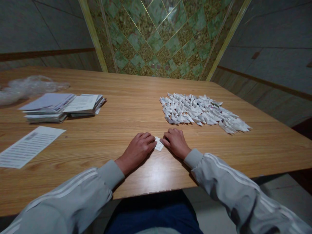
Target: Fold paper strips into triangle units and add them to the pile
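Note:
A small folded piece of white printed paper [159,144] lies on the wooden table between my two hands. My left hand [140,146] rests on the table with its fingers curled, thumb and fingertips closed on the paper's left edge. On the other side, my right hand [176,142] is curled too and pinches the paper's right edge. The fingers cover both edges, so only the middle of the paper shows. Beyond my right hand spreads a dense cluster of small pointed folded paper pieces [192,109].
Two stacks of paper, a taller stack [47,109] and a printed stack [83,104], stand at the left. One loose printed sheet [31,146] lies nearer me. Crumpled clear plastic [31,87] sits at the far left. The wooden table's [165,191] front edge runs before my lap.

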A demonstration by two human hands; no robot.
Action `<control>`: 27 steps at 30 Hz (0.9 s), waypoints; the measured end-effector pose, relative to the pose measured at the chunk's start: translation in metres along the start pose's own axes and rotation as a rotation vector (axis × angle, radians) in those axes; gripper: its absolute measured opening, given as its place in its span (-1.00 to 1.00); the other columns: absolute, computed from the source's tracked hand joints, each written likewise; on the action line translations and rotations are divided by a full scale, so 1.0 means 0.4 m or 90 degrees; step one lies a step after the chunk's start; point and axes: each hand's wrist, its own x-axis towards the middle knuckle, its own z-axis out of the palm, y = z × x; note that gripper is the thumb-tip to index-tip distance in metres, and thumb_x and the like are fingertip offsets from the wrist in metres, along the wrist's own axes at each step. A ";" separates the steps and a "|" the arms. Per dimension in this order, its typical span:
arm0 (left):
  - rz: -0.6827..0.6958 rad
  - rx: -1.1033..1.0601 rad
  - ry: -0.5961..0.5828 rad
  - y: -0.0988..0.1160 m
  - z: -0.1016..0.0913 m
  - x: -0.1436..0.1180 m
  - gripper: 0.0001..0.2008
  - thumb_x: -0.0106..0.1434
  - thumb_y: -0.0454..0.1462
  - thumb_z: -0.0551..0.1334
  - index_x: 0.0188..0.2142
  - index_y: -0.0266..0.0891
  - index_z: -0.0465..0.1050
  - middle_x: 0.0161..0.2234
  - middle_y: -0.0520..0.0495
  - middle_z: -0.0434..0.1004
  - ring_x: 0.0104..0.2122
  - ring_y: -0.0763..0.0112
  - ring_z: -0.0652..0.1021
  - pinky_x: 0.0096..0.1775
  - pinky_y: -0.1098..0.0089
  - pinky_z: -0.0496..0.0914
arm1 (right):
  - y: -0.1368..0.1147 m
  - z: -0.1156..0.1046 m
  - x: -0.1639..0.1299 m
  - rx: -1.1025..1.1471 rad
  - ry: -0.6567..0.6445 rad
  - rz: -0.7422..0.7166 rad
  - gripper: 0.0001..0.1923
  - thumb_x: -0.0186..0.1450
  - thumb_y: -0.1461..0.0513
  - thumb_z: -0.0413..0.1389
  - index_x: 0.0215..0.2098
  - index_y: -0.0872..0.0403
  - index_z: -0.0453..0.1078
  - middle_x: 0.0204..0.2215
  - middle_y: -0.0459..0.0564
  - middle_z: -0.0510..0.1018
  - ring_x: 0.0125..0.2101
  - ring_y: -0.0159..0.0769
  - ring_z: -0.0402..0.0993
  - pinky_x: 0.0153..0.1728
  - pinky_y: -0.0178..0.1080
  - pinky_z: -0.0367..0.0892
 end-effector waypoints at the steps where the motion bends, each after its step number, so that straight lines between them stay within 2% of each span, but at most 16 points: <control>1: 0.004 0.000 -0.002 0.001 0.000 0.000 -0.86 0.39 -0.31 0.19 -0.14 -0.23 0.53 -0.20 -0.17 0.58 -0.15 0.12 0.45 -0.11 0.15 0.30 | 0.000 0.000 -0.001 0.004 0.003 0.002 -0.74 0.42 0.09 0.13 -0.31 0.10 0.48 -0.30 0.05 0.51 -0.21 -0.15 0.32 -0.25 -0.19 0.04; 7: 0.005 -0.015 0.007 -0.002 0.011 -0.008 -0.82 0.41 -0.31 0.15 -0.09 -0.23 0.52 -0.20 -0.18 0.56 -0.19 0.15 0.47 -0.14 0.17 0.33 | 0.003 0.000 -0.001 0.038 0.019 -0.018 -0.86 0.41 0.19 0.14 -0.24 0.11 0.44 -0.30 0.02 0.53 -0.26 -0.20 0.32 -0.25 -0.21 0.07; 10: 0.005 -0.033 0.016 -0.003 0.014 -0.012 -0.79 0.44 -0.27 0.10 -0.09 -0.21 0.52 -0.21 -0.16 0.56 -0.23 0.20 0.48 -0.16 0.20 0.34 | 0.002 0.000 0.003 0.056 0.010 -0.075 -0.94 0.42 0.27 0.12 -0.20 0.10 0.43 -0.26 0.01 0.53 -0.23 -0.23 0.34 -0.24 -0.24 0.11; 15: 0.023 -0.057 0.011 0.018 -0.009 -0.022 -0.76 0.42 -0.14 0.14 -0.20 -0.21 0.52 -0.27 -0.14 0.54 -0.24 0.20 0.47 -0.12 0.18 0.34 | -0.009 -0.007 -0.022 0.063 -0.013 -0.156 -0.89 0.42 0.28 0.11 -0.24 0.11 0.48 -0.27 0.04 0.54 -0.22 -0.22 0.34 -0.22 -0.23 0.14; 18: 0.029 -0.077 -0.013 0.047 -0.030 -0.046 -0.70 0.39 -0.05 0.16 -0.19 -0.21 0.51 -0.25 -0.15 0.54 -0.23 0.16 0.47 -0.07 0.11 0.32 | -0.021 -0.022 -0.072 0.062 -0.010 -0.201 -0.82 0.45 0.23 0.05 -0.21 0.10 0.48 -0.27 0.06 0.53 -0.24 -0.19 0.32 -0.22 -0.19 0.14; 20: 0.032 -0.094 -0.027 0.069 -0.042 -0.069 -0.63 0.36 0.03 0.16 -0.17 -0.22 0.50 -0.23 -0.17 0.54 -0.20 0.13 0.48 0.01 0.04 0.29 | -0.032 -0.038 -0.113 0.072 -0.003 -0.238 -0.78 0.44 0.13 0.06 -0.12 0.10 0.46 -0.25 0.07 0.52 -0.23 -0.16 0.32 -0.19 -0.15 0.15; 23: 0.030 -0.116 -0.030 0.093 -0.051 -0.098 -0.56 0.33 0.09 0.18 -0.11 -0.22 0.48 -0.19 -0.18 0.54 -0.16 0.10 0.49 0.11 -0.04 0.22 | -0.044 -0.059 -0.164 0.076 -0.037 -0.275 -0.48 0.33 -0.11 0.12 0.01 0.13 0.40 -0.16 0.14 0.50 -0.18 -0.09 0.32 -0.11 -0.07 0.16; 25: 0.019 -0.122 -0.023 0.098 -0.049 -0.105 -0.66 0.38 -0.01 0.16 -0.08 -0.20 0.47 -0.20 -0.16 0.55 -0.17 0.14 0.49 0.12 -0.03 0.22 | -0.048 -0.062 -0.182 0.073 -0.044 -0.294 -0.37 0.29 -0.19 0.11 0.04 0.14 0.37 -0.13 0.17 0.50 -0.17 -0.06 0.31 -0.09 -0.04 0.16; 27: 0.009 -0.132 -0.018 0.093 -0.043 -0.100 -0.77 0.44 -0.17 0.10 -0.06 -0.18 0.47 -0.24 -0.12 0.54 -0.21 0.20 0.48 0.07 0.03 0.26 | -0.047 -0.056 -0.187 0.077 -0.035 -0.303 -0.46 0.35 -0.13 0.08 0.00 0.13 0.39 -0.17 0.15 0.50 -0.20 -0.08 0.31 -0.13 -0.06 0.17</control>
